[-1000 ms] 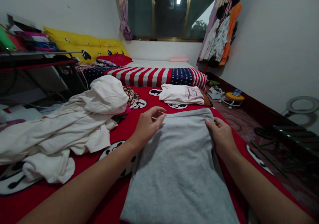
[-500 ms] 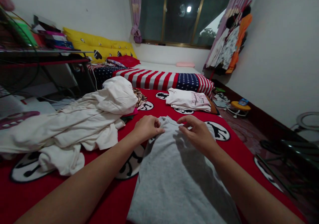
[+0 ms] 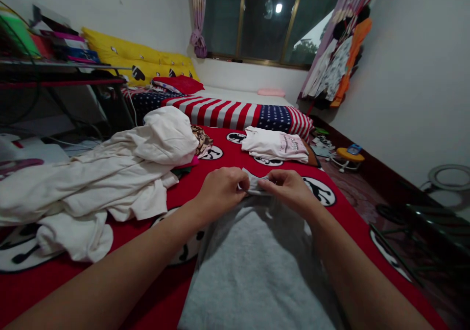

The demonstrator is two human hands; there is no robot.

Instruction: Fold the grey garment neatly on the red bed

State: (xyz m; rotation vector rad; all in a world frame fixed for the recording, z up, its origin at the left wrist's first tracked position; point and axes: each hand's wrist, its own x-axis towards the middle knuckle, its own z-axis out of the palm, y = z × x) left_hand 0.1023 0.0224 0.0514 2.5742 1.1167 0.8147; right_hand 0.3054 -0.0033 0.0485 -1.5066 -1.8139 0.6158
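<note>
A light grey shirt (image 3: 253, 266) lies lengthwise in front of me on the red bedspread, its sides folded into a narrow shape. At its far end, the neckline edge is pinched between the fingers of my left hand (image 3: 225, 188). My right hand (image 3: 288, 190) pinches the same edge just to the right, thumb and fingers closed on the cloth. Between the two hands a short strip of the fabric stands slightly raised. The near end of the shirt runs out of view at the bottom.
A crumpled cream garment (image 3: 128, 168) lies to the left on the red bedspread (image 3: 147, 261). Beyond my hands is a folded white printed T-shirt (image 3: 273, 144). A desk (image 3: 66, 78) stands left, a flag-patterned bed (image 3: 223, 114) behind, and a yellow stool (image 3: 350, 154) on the floor at right.
Both hands have closed on the shirt's far edge and drawn nearer together. The edge is now lifted and bunched between them. The view has shifted slightly.
</note>
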